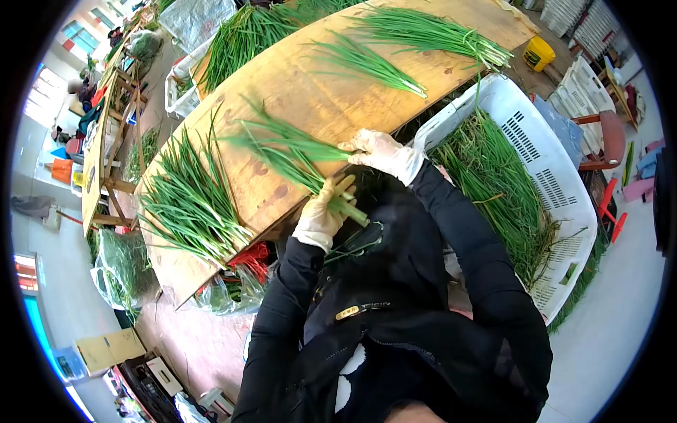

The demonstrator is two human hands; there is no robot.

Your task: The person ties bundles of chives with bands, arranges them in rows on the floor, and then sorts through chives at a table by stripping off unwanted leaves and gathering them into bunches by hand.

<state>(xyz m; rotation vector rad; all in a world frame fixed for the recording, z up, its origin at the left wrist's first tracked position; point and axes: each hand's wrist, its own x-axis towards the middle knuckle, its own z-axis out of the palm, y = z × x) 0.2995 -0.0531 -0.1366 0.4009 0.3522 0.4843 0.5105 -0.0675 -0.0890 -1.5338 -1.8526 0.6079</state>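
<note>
My left hand [322, 213], in a pale glove, is wrapped round a bunch of green chives [300, 171] near the table's front edge. Their white ends stick out below the fingers toward my lap, and the leaves fan out over the wood, slightly blurred. Also gloved, my right hand [384, 153] pinches a smaller group of chives [310, 146] by the ends; these leaves cross over the left hand's bunch. To the left lies a large pile of chives [190, 201] with its white ends toward me. A small bundle [377, 67] rests farther back.
The wooden table [282, 77] curves round in front of me. Another chive pile [430, 35] sits at its far right. A white plastic crate [525, 134] full of loose chives stands by my right arm. Plastic bags [229, 292] hang below the table edge; a yellow bucket [538, 54] is behind.
</note>
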